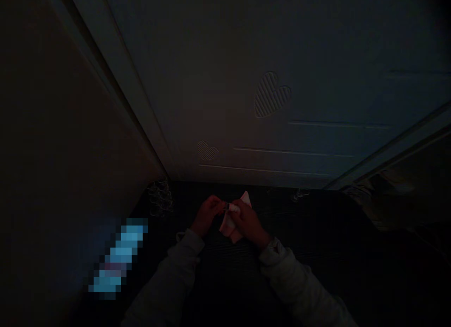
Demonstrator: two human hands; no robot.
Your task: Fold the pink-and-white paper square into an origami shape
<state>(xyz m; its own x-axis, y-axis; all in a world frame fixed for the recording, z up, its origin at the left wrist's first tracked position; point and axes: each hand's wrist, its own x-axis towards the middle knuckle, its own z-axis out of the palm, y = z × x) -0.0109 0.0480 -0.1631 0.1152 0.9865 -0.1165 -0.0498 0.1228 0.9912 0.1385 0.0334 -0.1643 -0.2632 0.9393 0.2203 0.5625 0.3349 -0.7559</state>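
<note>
The scene is very dark. My right hand [241,214] is closed on a small pink and white cloth [230,228], whose corners stick out above and below the fingers. Just left of it, the thumb and fingers of my left hand [210,210] are pinched together. Between the two hands shows a small dark, shiny piece [227,206], too dim to name; its near end meets the left fingertips, and its other end is against the cloth. Both hands are above a dark table top [225,280].
A cluster of clear, round-edged items [160,198] stands at the left back. A smaller clear item [299,194] is at the right back. A lit, blurred-out screen [118,259] glows at the left. Behind rises a pale panel [218,82] with raised hearts.
</note>
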